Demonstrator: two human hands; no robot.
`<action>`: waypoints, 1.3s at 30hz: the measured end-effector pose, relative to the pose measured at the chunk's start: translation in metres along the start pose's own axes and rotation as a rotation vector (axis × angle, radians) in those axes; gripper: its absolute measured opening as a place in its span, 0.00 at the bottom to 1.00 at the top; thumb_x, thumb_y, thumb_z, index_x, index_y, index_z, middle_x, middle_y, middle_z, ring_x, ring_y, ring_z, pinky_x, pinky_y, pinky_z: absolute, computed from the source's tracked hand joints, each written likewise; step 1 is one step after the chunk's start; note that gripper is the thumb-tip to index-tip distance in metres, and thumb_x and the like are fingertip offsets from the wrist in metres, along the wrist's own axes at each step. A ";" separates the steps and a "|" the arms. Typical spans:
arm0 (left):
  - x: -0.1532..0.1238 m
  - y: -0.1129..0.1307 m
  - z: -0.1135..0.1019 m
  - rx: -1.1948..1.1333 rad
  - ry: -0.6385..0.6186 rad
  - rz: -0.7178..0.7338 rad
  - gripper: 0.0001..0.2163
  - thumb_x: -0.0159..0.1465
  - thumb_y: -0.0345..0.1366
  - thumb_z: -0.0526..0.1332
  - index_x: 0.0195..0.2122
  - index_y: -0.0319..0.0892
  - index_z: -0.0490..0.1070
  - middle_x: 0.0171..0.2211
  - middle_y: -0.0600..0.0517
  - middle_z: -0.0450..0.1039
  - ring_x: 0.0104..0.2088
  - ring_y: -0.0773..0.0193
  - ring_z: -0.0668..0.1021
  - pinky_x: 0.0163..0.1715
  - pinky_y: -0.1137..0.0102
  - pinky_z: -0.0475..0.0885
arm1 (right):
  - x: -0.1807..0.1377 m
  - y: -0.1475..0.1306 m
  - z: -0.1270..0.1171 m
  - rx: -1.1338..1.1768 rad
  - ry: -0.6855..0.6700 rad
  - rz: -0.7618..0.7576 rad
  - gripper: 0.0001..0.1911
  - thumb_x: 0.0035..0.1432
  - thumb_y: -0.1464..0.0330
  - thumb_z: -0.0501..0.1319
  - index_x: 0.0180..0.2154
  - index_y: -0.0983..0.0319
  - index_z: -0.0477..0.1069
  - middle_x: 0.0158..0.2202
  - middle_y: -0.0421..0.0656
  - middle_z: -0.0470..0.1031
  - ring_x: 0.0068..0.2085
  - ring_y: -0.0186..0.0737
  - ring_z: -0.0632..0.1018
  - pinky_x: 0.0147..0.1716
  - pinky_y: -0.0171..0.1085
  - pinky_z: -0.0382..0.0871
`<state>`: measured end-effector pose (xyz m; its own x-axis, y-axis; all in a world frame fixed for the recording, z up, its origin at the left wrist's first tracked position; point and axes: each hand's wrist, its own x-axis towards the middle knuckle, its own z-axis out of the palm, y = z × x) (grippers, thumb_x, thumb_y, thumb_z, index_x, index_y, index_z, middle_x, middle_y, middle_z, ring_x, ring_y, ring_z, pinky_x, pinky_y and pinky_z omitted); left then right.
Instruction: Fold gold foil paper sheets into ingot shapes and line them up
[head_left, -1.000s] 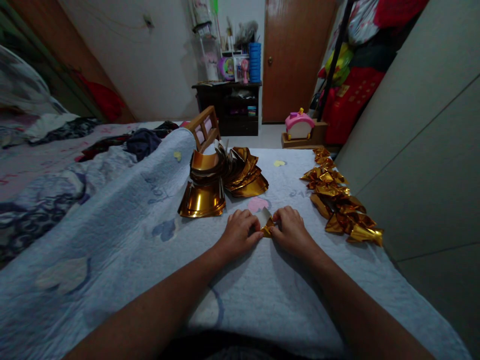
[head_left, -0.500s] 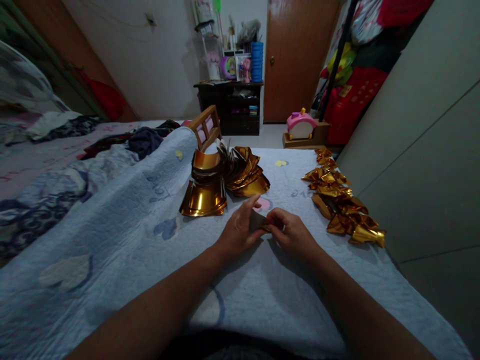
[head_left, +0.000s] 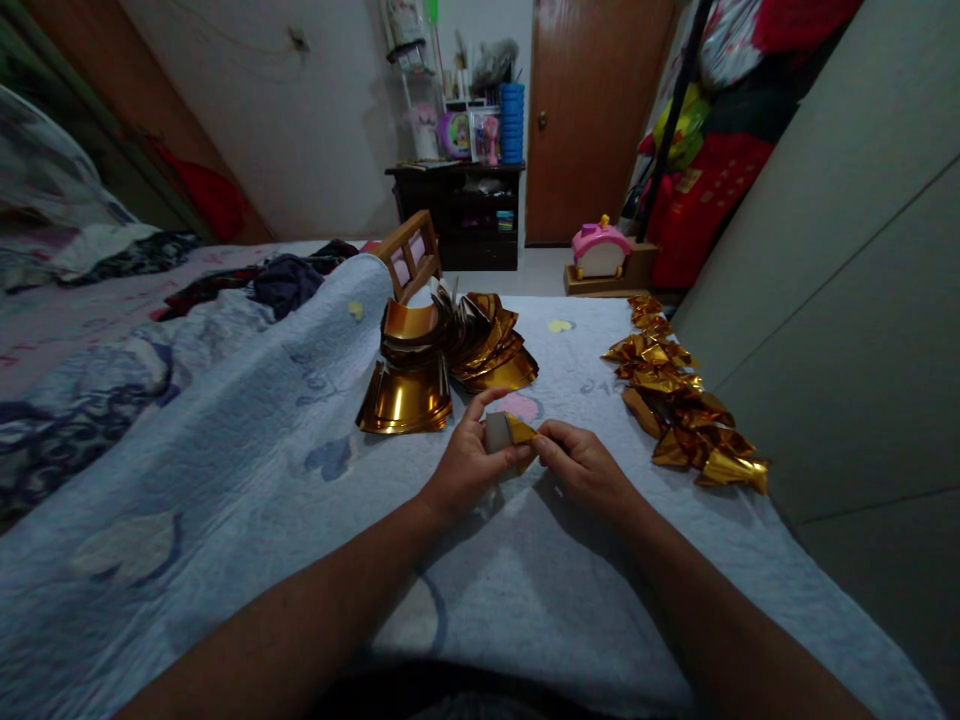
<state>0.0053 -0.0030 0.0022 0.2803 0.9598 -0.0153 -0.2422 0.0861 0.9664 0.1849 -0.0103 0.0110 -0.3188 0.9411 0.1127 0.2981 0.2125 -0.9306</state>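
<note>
Small folded gold foil paper piece (head_left: 508, 432) sits between both hands, low over the light blue quilted bedcover (head_left: 262, 450), centre of view. Can't tell if it touches the cover.

Long axis runs roughly 9-to-3 o'clock, with the right end dipping a little toward 4. The dull grey back side faces up at the left end. The gold tip points to 3 o'clock, at the right hand.

Left hand (head_left: 469, 455): curled around the grey end, thumb on top, fingers underneath, pinching it.
Right hand (head_left: 581, 465): thumb and forefinger pressed together on the gold tip, other fingers tucked in.

Around them:
- Stack of flat shiny gold foil sheets (head_left: 405, 398) at 11 o'clock from the hands, near. A fan of curled gold sheets (head_left: 491, 345) is just behind it, touching.
- Row of finished crumpled-looking folded gold pieces (head_left: 675, 400) at 2 o'clock, along the bed's right edge, apart from the hands.
- Wooden chair back (head_left: 411, 250) at 12 o'clock, beyond the stack.
</note>
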 end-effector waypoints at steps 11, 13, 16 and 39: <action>0.000 0.001 -0.007 0.112 0.049 0.118 0.32 0.52 0.36 0.76 0.57 0.48 0.67 0.40 0.54 0.70 0.38 0.66 0.76 0.39 0.71 0.72 | 0.001 0.005 -0.008 -0.015 -0.045 0.027 0.15 0.63 0.61 0.55 0.27 0.61 0.70 0.25 0.39 0.68 0.29 0.36 0.69 0.30 0.36 0.60; 0.002 0.004 -0.011 0.165 0.050 0.109 0.21 0.57 0.39 0.72 0.50 0.44 0.74 0.40 0.52 0.72 0.40 0.64 0.76 0.41 0.70 0.71 | 0.001 0.004 -0.009 -0.020 -0.085 0.017 0.15 0.63 0.62 0.55 0.28 0.61 0.71 0.25 0.39 0.70 0.29 0.37 0.70 0.31 0.36 0.61; 0.004 0.008 -0.016 0.334 -0.039 -0.004 0.14 0.57 0.42 0.71 0.40 0.39 0.78 0.34 0.50 0.75 0.34 0.63 0.75 0.35 0.69 0.69 | 0.001 0.003 -0.009 -0.046 -0.134 0.005 0.15 0.64 0.63 0.55 0.27 0.61 0.71 0.25 0.39 0.70 0.29 0.37 0.70 0.31 0.36 0.61; 0.002 0.005 -0.011 0.362 -0.261 -0.111 0.19 0.59 0.51 0.68 0.30 0.36 0.75 0.25 0.53 0.67 0.25 0.69 0.66 0.26 0.73 0.57 | 0.001 0.002 0.000 -0.007 -0.032 -0.011 0.18 0.66 0.59 0.52 0.25 0.59 0.62 0.24 0.37 0.62 0.27 0.34 0.64 0.26 0.34 0.57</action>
<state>-0.0055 0.0027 0.0041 0.5223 0.8465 -0.1031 0.1299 0.0406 0.9907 0.1850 -0.0093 0.0097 -0.3505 0.9298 0.1122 0.3006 0.2252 -0.9268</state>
